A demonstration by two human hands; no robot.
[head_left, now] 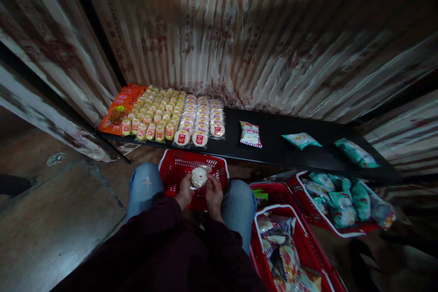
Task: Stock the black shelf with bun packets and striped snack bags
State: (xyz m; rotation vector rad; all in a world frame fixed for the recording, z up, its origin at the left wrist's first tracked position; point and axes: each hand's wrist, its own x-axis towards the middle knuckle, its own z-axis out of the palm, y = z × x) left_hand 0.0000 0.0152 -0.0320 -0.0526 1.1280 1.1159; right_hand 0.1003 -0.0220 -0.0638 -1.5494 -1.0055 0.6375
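Note:
A round white packaged cake point(199, 177) in clear wrap is held between my two hands, above a red basket point(194, 157) between my knees. My left hand point(185, 189) grips its left edge, and my right hand point(214, 191) pinches the wrapper on the right. On the black shelf point(232, 141) beyond, columns of similar round cakes point(200, 137) lie beside rows of small yellow packets point(159, 131). An orange bag point(118, 107) lies at the shelf's left end.
A white-and-red packet point(251, 134) and teal packets point(301, 140) point(356, 152) lie on the shelf's right part. Red baskets of snack bags point(289, 255) and teal bags point(342, 205) stand at my right. Striped sheeting point(205, 32) hangs behind.

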